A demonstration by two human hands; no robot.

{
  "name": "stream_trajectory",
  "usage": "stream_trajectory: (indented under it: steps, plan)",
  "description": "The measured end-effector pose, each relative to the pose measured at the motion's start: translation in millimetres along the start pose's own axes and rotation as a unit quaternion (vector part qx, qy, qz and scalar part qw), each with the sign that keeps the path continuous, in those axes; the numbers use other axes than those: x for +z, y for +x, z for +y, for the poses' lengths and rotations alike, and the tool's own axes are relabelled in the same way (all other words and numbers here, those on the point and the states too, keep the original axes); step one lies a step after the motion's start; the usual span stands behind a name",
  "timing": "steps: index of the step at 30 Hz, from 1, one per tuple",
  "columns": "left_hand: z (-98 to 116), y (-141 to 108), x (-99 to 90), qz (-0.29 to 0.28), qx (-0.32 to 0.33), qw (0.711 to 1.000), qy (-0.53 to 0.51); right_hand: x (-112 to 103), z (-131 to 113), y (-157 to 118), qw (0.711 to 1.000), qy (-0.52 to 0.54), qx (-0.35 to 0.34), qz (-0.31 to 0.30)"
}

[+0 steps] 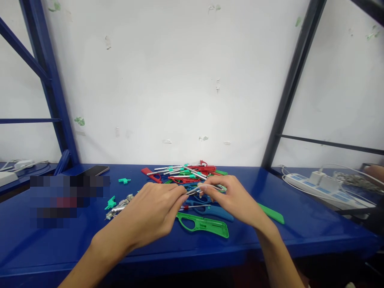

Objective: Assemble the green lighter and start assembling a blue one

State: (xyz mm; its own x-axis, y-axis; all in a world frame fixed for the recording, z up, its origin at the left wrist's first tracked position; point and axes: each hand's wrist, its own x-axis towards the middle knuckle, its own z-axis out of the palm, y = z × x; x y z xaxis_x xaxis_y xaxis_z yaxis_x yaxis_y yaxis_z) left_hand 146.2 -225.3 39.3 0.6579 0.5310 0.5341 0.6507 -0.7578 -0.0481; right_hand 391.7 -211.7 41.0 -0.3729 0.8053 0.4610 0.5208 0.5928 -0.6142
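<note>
My left hand [156,206] is closed, its thumb and fingers pinching a thin metallic piece [192,192] over the middle of the table. My right hand [232,198] pinches a white wire [213,186] at that same piece; the fingers hide much of the join. Just below both hands lies a green plastic lighter-handle half [210,227], hollow side up. Between it and the hands are a blue handle half [217,212] and a thin screwdriver [198,207] with a reddish grip. Beside my left hand sit small metal-and-wire parts [115,210], partly covered by it.
Behind the hands spreads a pile of metal tubes [168,170] and red handle pieces [207,169]. Teal plastic parts [111,203] and a phone [97,171] lie left. Another green piece [273,214] and a power strip [324,186] are right, near a blue frame post [288,92].
</note>
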Motion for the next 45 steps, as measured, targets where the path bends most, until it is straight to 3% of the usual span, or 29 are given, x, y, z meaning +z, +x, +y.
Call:
stream_trajectory:
  steps: [4, 10, 16, 20, 28, 33, 45]
  plan:
    - [-3, -1, -0.5, -0.014, -0.017, 1.0, -0.01, -5, 3, -2, 0.995, 0.079, 0.016, -0.053]
    - [-8, -2, -3.9, -0.029, -0.042, 0.998, -0.021, -15, 15, -5, 0.958, 0.239, 0.018, -0.156]
    - [-8, -3, -3.0, -0.034, -0.049, 0.998, -0.019, -4, 7, -1, 0.985, 0.148, 0.062, -0.062]
    - [-7, -3, -5.6, -0.041, -0.067, 0.996, -0.04, 2, 3, 1, 0.992, 0.121, 0.028, -0.026]
    - [-2, -8, -13.7, -0.056, -0.139, 0.982, -0.116, 0, 6, 2, 0.986, 0.166, -0.012, -0.006]
    - [-3, -10, -13.9, -0.044, -0.142, 0.981, -0.121, 1, 5, 3, 0.981, 0.192, -0.03, 0.012]
    - [3, -8, -16.5, -0.024, -0.156, 0.982, -0.1, 2, -1, -1, 0.992, 0.11, -0.043, 0.038]
